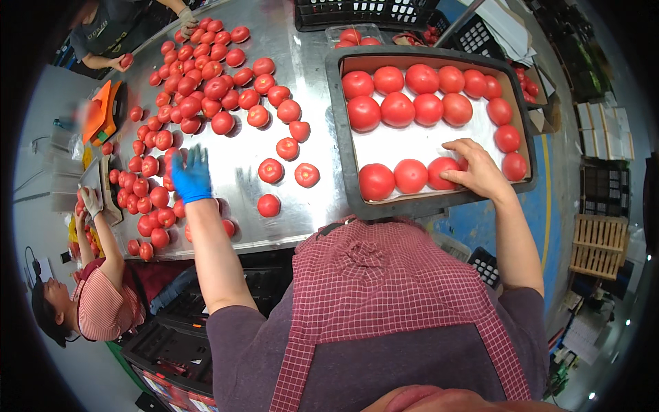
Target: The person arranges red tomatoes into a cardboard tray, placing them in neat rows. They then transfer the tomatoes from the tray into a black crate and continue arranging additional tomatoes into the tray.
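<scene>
My left hand (191, 176), in a blue glove, reaches over the steel table with its fingers apart. It is beside the right edge of a spread of red tomatoes (190, 107) and holds nothing that I can see. My bare right hand (478, 171) is inside a black crate (337, 134) at the front row. Its fingers and thumb close around a tomato (463, 164), mostly hidden beneath the hand. The thumb lies against the neighbouring tomato (440, 173). More tomatoes (398, 109) line the crate's back and right side, on white paper (399, 147).
Loose tomatoes (307, 175) lie between my left hand and the crate. At the left, a co-worker's gloved hand (92, 202) handles tomatoes; another person's gloved hand (188, 23) touches the far pile. An orange device (99, 116) stands at the table's left. Black crates (360, 14) stand behind.
</scene>
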